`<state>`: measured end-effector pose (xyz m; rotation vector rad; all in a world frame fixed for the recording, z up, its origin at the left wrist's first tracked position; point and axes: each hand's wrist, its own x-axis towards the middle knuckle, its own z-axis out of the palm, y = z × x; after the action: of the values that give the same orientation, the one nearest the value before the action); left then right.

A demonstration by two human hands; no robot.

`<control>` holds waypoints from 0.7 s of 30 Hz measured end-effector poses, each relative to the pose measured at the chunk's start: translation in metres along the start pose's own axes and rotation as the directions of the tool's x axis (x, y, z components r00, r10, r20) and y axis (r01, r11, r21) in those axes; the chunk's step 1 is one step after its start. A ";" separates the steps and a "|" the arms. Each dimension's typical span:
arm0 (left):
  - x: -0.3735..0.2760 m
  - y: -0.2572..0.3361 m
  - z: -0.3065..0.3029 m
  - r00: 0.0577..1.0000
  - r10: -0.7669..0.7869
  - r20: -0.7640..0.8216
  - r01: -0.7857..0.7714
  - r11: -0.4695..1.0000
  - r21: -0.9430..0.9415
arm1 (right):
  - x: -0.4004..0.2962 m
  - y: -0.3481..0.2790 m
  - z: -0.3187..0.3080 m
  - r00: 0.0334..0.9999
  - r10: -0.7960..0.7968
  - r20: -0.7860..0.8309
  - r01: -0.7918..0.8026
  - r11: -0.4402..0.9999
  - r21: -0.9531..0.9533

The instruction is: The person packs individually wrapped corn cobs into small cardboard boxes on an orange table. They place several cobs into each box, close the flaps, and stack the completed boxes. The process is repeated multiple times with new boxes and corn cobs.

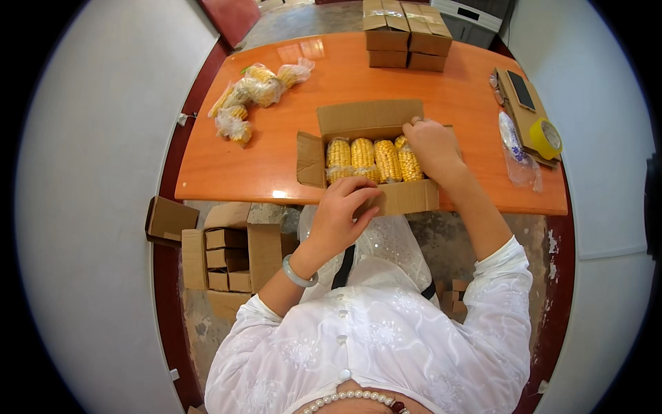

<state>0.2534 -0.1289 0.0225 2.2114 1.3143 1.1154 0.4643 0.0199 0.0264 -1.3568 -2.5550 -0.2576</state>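
An open cardboard box [370, 115] stands at the table's near edge, its flaps spread outward. Inside it, several ears of corn [388, 160] in clear plastic lie side by side. My left hand [344, 209] is at the box's near side, fingers apart, over the near flap [406, 199]. At the right end of the box is my right hand [432, 147], its fingers bent down by the back right corner. It partly covers the rightmost corn and the right flap, and whether its fingertips grip anything is hidden.
Several bagged corn cobs [253, 90] lie at the table's [269, 171] left. Taped cardboard boxes [406, 33] are stacked at the back. To the right are a phone [521, 90], yellow tape roll [545, 138] and plastic bag [517, 150]. A carton of folded boxes [227, 259] sits below left.
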 end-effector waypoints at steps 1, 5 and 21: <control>0.000 0.000 -0.001 1.000 0.002 -0.001 -0.002 1.000 -0.007 | -0.001 -0.001 0.000 1.000 -0.005 0.006 0.005 1.000 0.017; -0.002 0.002 -0.005 0.999 0.027 -0.019 -0.027 1.000 -0.015 | -0.003 0.008 0.000 0.999 -0.035 0.031 0.030 0.988 0.148; -0.002 -0.001 -0.010 0.990 0.060 -0.125 -0.063 0.998 -0.019 | -0.005 0.001 -0.003 0.977 -0.143 0.160 0.123 0.984 0.127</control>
<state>0.2445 -0.1314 0.0276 2.2112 1.2828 1.3038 0.4680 0.0159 0.0282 -1.2141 -2.7561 -0.0159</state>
